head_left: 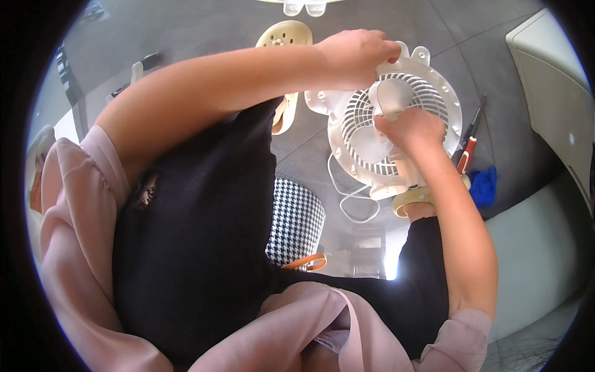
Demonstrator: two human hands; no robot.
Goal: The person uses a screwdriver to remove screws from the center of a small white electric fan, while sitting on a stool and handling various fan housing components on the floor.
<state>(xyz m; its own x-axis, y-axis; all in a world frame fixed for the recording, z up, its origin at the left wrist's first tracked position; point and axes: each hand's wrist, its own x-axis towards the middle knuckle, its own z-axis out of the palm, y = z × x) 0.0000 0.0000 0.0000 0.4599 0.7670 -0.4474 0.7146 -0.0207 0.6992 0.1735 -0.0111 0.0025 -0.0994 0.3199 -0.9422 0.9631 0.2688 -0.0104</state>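
Observation:
A white fan housing (456, 111) with a slatted round grille lies open on the grey floor, its pale translucent fan blades (368, 144) showing inside. My left hand (356, 59) is closed at the far rim of the housing, fingers curled over near its small tabs; their tips are partly hidden. Over the middle of the fan, my right hand (416, 131) is closed around a fan blade beside the hub, palm downward. My hand covers the spot where its fingers meet the blade. A white cable (360, 221) loops out from the near side of the housing.
Right of the fan lie a red-handled screwdriver (467, 155) and a blue cloth (483, 186). A pale box-shaped object (551, 80) stands at the far right. Beige sandals (284, 32) are on my feet. A houndstooth-patterned seat (295, 222) with an orange strap (307, 263) shows between my legs.

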